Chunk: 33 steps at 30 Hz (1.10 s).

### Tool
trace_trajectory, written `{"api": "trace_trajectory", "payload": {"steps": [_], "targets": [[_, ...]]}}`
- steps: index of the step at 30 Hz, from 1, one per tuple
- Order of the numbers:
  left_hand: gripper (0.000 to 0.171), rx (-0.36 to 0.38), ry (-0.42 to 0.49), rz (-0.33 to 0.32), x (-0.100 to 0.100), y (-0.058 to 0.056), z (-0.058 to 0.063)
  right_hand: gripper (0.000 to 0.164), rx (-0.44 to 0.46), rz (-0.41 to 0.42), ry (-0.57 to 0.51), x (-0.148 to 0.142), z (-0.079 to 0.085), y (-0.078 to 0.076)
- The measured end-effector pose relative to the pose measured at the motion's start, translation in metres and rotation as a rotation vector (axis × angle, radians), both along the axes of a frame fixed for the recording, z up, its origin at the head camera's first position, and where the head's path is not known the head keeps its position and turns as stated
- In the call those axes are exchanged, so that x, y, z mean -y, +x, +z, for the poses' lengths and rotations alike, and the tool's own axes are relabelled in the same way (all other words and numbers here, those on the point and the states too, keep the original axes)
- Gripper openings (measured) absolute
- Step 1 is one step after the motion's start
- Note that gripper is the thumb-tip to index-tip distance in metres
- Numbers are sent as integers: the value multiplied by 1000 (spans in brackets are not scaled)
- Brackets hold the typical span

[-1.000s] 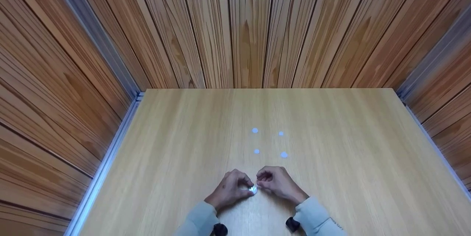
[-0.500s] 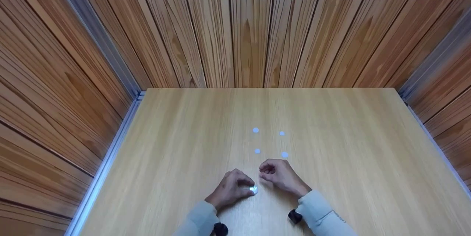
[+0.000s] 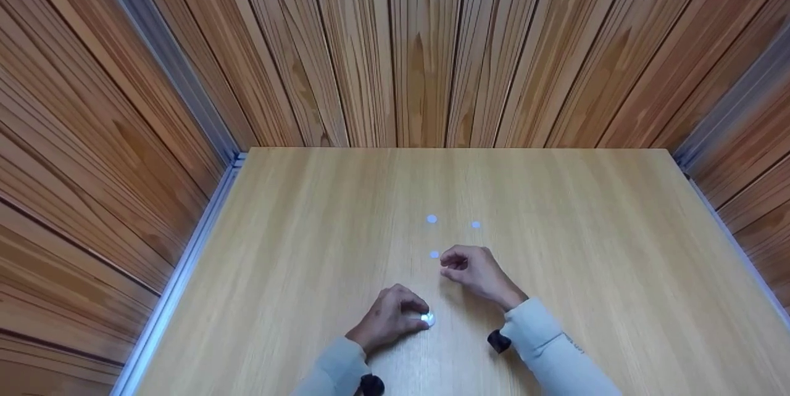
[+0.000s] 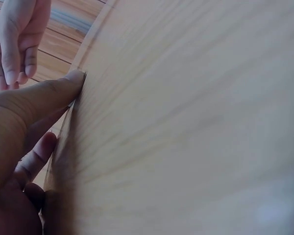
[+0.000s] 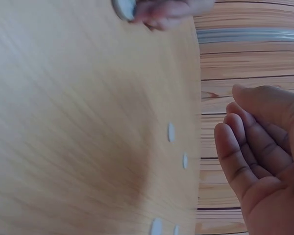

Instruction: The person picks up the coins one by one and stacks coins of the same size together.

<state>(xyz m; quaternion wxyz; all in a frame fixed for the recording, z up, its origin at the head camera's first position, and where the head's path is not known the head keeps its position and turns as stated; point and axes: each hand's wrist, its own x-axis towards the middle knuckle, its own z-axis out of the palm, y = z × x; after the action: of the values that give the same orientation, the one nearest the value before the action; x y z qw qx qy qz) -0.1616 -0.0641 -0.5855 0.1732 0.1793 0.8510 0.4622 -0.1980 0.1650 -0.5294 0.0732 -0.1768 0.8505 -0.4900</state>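
Note:
My left hand [image 3: 390, 316] rests at the front of the table, its thumb and forefinger pinching a small white round disc [image 3: 429, 319] at its left side. In the right wrist view the disc [image 5: 123, 9] shows a thick edge under those fingertips. Farther forward and to the right, my right hand [image 3: 475, 269] hovers over the tabletop. Its fingers are loosely bent, and the right wrist view shows nothing between thumb and fingers [image 5: 230, 147]. Just beyond it lies a flat white disc [image 3: 434, 255]; another near it is hidden beneath the hand in the head view.
Two more flat white discs, a left one [image 3: 432, 219] and a right one [image 3: 476, 224], lie farther back on the wooden table [image 3: 308, 211]. Plank walls [image 3: 419, 50] rise behind and at both sides, with a metal rail [image 3: 179, 297] along the left edge.
My right hand has moved away from the thick white disc, forward and to the right, and now covers one of the flat discs. The left hand stays where it was.

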Motion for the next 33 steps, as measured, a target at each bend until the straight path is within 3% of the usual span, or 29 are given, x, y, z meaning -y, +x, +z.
{"api": "trace_trajectory", "payload": {"steps": [10, 18, 33], "targets": [[17, 35, -9, 1, 0, -1, -1, 14, -11, -39, 3, -2, 8, -19], [17, -19, -7, -7, 0, 0, 0, 14, -57, -54, 3, -3, 9, -32], [17, 25, 13, 2, 0, 0, 0, 17, -21, -129, -35, 2, 7, -51]]}}
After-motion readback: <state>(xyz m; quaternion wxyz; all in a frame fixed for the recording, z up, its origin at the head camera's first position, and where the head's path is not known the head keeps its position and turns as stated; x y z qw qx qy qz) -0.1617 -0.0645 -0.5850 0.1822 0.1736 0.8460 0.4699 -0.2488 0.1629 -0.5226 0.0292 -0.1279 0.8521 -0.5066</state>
